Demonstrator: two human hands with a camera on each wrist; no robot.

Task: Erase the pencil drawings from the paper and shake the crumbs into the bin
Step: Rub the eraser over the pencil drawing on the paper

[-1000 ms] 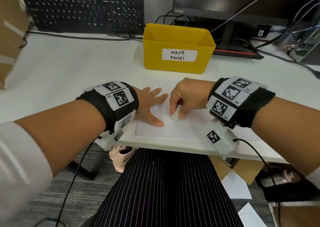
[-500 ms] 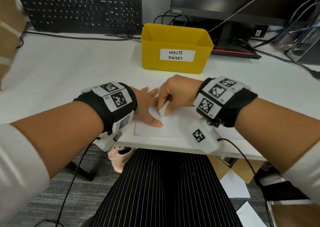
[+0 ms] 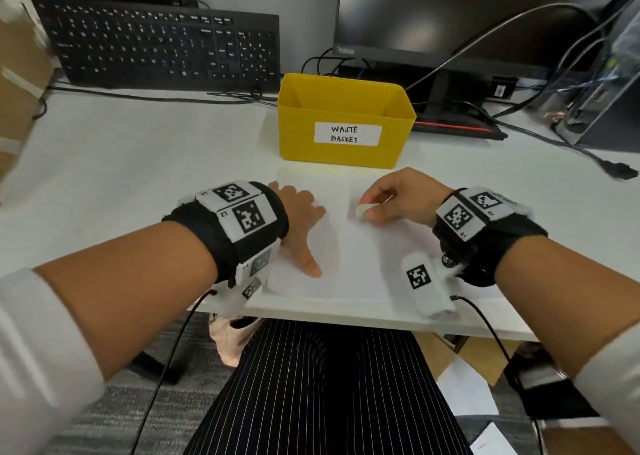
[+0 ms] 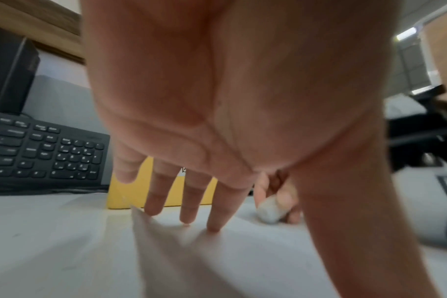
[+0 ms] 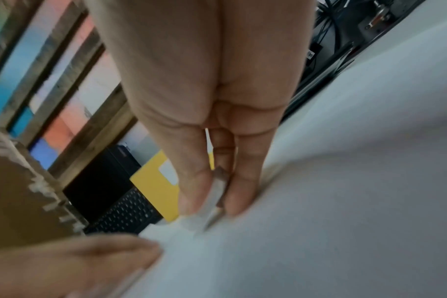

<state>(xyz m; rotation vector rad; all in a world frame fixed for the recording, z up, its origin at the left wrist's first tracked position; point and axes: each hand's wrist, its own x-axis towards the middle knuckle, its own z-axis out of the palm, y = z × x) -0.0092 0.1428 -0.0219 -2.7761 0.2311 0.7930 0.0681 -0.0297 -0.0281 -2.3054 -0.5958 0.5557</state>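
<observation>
In wrist view, eraser point(image 4: 271, 209) on paper point(image 4: 217, 262)

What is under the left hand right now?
The left hand presses spread fingers on the sheet of paper, which lies on the white desk. Any pencil marks beneath the palm are covered, so they cannot be seen.

Pencil marks on paper point(image 3: 349, 257) too faint; eraser point(image 5: 217, 193) blurred in r. wrist view.

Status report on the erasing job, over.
Left hand flat, fingers pressing the paper. Right hand pinching the eraser onto the sheet. Yellow waste basket just beyond the paper, path unobstructed.
</observation>
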